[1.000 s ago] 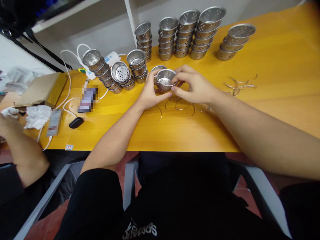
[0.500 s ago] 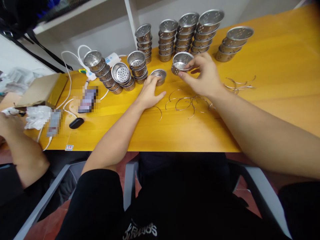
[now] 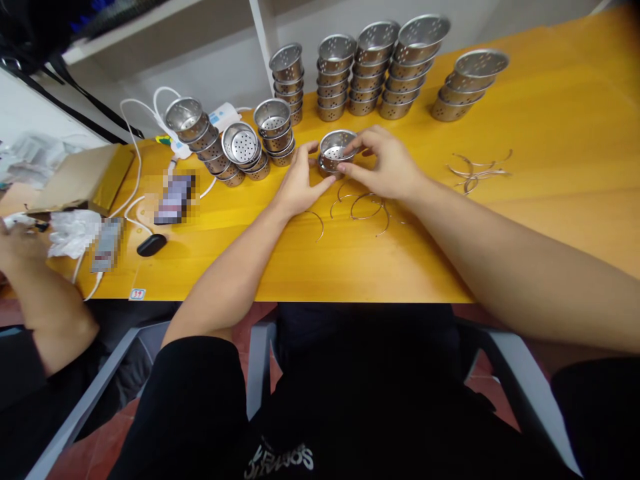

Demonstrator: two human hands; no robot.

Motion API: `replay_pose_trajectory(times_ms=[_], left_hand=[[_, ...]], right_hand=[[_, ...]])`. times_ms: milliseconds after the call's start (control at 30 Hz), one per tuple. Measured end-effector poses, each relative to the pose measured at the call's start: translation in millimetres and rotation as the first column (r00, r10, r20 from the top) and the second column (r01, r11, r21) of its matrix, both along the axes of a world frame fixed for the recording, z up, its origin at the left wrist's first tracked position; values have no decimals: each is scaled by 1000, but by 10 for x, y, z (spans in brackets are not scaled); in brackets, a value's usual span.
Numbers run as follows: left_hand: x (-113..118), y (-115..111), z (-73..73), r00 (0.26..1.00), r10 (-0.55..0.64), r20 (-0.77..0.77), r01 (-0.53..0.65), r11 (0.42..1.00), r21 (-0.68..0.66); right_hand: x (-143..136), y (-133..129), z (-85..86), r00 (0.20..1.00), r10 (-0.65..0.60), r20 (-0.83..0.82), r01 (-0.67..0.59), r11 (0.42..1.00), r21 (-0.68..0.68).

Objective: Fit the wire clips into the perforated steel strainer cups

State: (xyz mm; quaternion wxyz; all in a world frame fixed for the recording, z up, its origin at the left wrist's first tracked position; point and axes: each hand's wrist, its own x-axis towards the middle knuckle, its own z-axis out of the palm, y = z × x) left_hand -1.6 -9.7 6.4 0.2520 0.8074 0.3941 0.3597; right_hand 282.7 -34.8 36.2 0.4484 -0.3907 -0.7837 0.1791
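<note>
Fingers (image 3: pixel 366 139) pinching cup (image 3: pixel 332 152), lower cup (image 3: pixel 327 171) part-hidden

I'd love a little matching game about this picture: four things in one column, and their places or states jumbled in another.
1. Right hand
2. Curved wires
3. Cardboard box
4. Small number label

A. At the near edge of the table
B. On the left, beyond the crumpled plastic
C. Fingers at the rim of a metal cup
D. Lying loose, in more than one spot

Pairs: 1-C; 2-D; 3-B; 4-A
</note>
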Motion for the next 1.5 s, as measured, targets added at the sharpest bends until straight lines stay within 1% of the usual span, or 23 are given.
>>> replay_pose_trajectory(times_ms=[133,333,500,633,767,867,933,1033,1100,1167,1233,1300,1367,1500], left_hand=[[21,0,22,999,-47,15,47,999,-12],[60,25,12,1000,-10,24,11,1000,-9],[64,21,41,999,-33,5,33,999,23],[35,63,-21,999,-31,-14,31,999,5],[21,125,-116,1000,13,25,-13,1000,-10],[13,144,-137,997,62,50,-62,998,0],[10,126,-101,992,116,58,-118,992,38],[32,11,47,984,168,66,-175,978,116],[71,-130,191,990,132,47,-137,982,129],[122,-288,331,998,60,34,-62,996,68],[168,-419,433,999,-27,35,26,1000,13],[196,-493,485,994,-100,46,100,995,-3],[203,-511,495,990,-135,47,136,991,-1],[177,-467,474,994,-111,19,111,994,16]], right_hand=[[1,32,-24,1000,28,9,-28,1000,-7],[10,74,-54,999,31,15,-31,999,-13],[11,60,-38,999,40,6,-40,999,-16],[1,48,-35,998,65,-17,-66,997,-36],[-20,50,-50,998,65,-25,-66,997,-36],[-24,49,-47,997,69,-41,-70,997,-37],[0,46,-31,996,60,-61,-63,997,-54],[82,43,8,995,31,-92,-39,996,-82],[144,38,33,995,24,-94,-33,994,-101],[180,23,48,996,37,-80,-48,989,-137],[174,2,52,995,67,-73,-80,980,-183],[137,-14,46,992,104,-74,-117,971,-208],[92,-12,31,991,116,-72,-128,970,-209],[42,22,-6,993,91,-73,-103,978,-182]])
